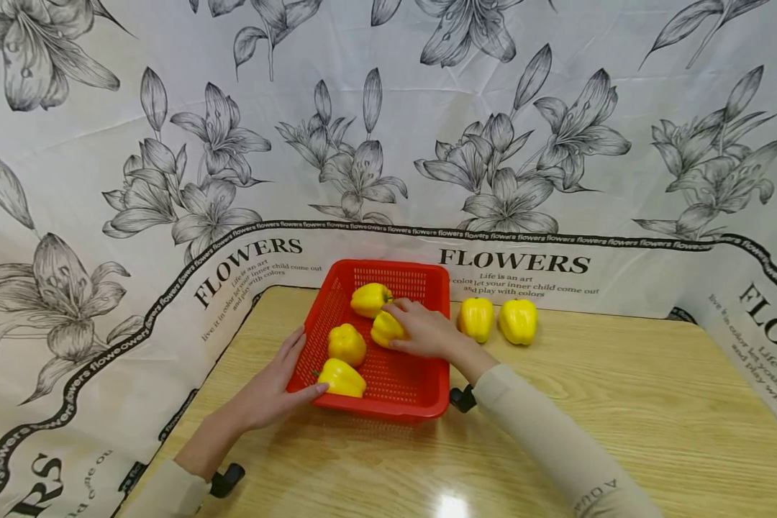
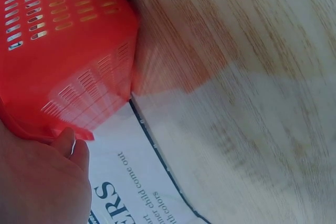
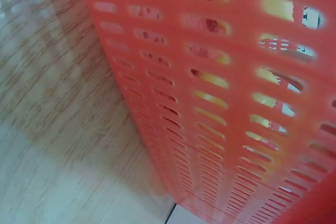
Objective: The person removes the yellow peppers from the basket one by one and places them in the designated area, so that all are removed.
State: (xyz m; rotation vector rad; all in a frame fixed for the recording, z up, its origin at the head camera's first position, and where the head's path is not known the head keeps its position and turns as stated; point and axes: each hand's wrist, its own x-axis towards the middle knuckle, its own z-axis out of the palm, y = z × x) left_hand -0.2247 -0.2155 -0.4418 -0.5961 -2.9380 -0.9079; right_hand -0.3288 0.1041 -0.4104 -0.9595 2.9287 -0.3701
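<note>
A red plastic basket (image 1: 398,412) with slotted walls stands on the table, holding several yellow bell peppers. My left hand (image 1: 268,392) grips its left rim, thumb over the edge and fingers along the outside. In the left wrist view, the fingers of that hand (image 2: 44,177) curl at the rim of the basket (image 2: 63,66). Inside the basket, my right hand (image 1: 427,332) holds a yellow bell pepper (image 1: 386,329). Beside it lie one pepper (image 1: 369,300) at the back and two at the left, a rounded one (image 1: 346,345) and one near the front corner (image 1: 342,378).
Two more yellow peppers, one (image 1: 475,319) nearer the basket and another (image 1: 518,321) to its right, stand on the wooden table (image 1: 621,403). A flower-printed cloth (image 1: 388,180) hangs behind and at the sides. The right wrist view shows mostly the basket's slotted wall (image 3: 184,145).
</note>
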